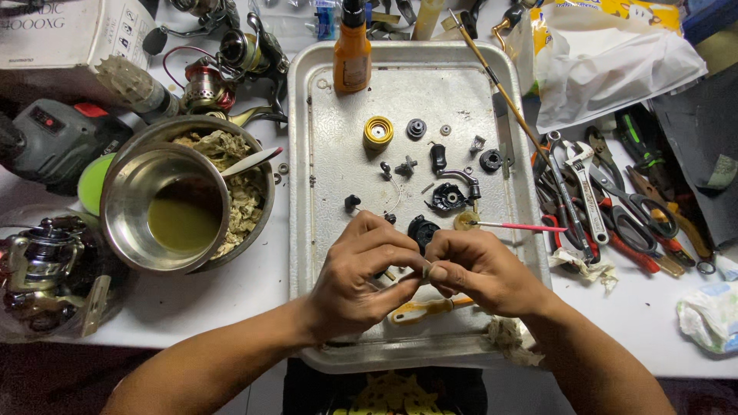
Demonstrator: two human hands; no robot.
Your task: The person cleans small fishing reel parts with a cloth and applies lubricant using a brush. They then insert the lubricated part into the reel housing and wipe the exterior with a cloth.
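My left hand (360,275) and my right hand (478,270) meet over the near half of a worn metal tray (307,230), fingertips pinched together on a small part that the fingers mostly hide. Just beyond them lie black reel parts (448,198), a black round piece (421,229) and a pink-handled swab (523,227). Under my right hand lies a yellow-handled screwdriver (427,309). Farther up the tray sit a yellow spool ring (378,132) and an orange bottle (352,58).
Left of the tray, a steel bowl (165,204) of greenish liquid sits in a larger bowl with rags. Fishing reels (211,81) lie at the back left, another reel (42,261) at far left. Wrenches, pliers and scissors (615,200) crowd the right. A plastic bag (607,61) lies at back right.
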